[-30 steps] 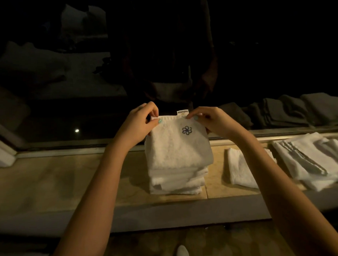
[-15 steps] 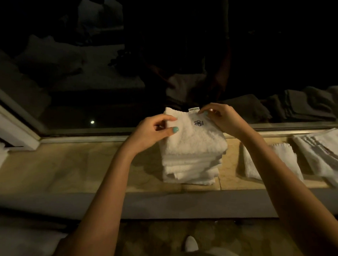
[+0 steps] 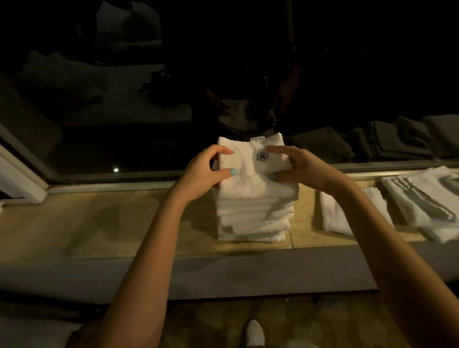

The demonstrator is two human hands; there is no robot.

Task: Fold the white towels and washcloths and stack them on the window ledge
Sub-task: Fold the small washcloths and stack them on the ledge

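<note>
Left hand [image 3: 205,172] and right hand [image 3: 302,168] seem to pinch the side edges of the top washcloth [image 3: 252,179], white with a dark stitched flower, atop the stack [image 3: 253,221] on the window ledge [image 3: 95,225].

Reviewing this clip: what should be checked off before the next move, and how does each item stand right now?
1. Top washcloth lies on the stack: ok.
2. Its side edges line up with the stack: cannot tell, the hands cover both sides.
3. Stack stands upright on the window ledge: ok.
4. Left hand and right hand clear of the stack: not ok, both touch the top washcloth; whether the fingers grip it, cannot tell.
5. Another cloth within reach: ok, a white cloth lies on the ledge right of the stack.
6. Towels at far right neatly folded: cannot tell.
</note>
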